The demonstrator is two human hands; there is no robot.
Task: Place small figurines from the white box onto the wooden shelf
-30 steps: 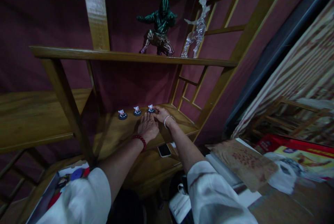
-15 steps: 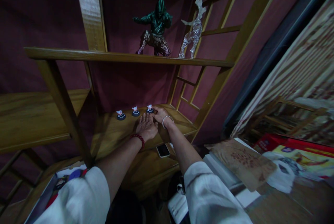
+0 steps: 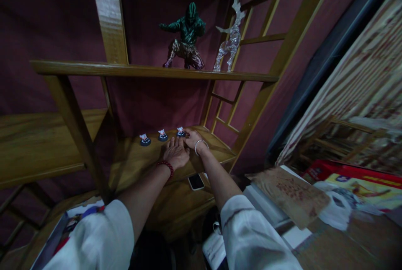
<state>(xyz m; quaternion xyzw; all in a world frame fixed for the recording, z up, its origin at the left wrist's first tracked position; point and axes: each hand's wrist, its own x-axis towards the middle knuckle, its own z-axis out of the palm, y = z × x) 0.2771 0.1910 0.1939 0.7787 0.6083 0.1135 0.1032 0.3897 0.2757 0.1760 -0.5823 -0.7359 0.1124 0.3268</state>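
Three small figurines with white heads and dark round bases stand in a row on the lower wooden shelf (image 3: 132, 165): a left figurine (image 3: 145, 139), a middle figurine (image 3: 162, 135) and a right figurine (image 3: 180, 131). My left hand (image 3: 176, 152), with a red bead bracelet, lies palm down, fingers stretched toward the right figurine's front. Wearing a silver bangle, my right hand (image 3: 192, 139) has its fingers bent around the right side of that figurine's base. The fingertips are partly hidden.
On the shelf above stand a green and bronze crouching statue (image 3: 187, 37) and a clear deer statue (image 3: 230, 41). A phone (image 3: 196, 181) lies below my wrists. Boards (image 3: 289, 194) and a plastic bag (image 3: 335, 211) are at right, an open box (image 3: 67, 228) at lower left.
The view has shifted very slightly. Both hands stay at the right figurine, and the figurines keep their places in the row.
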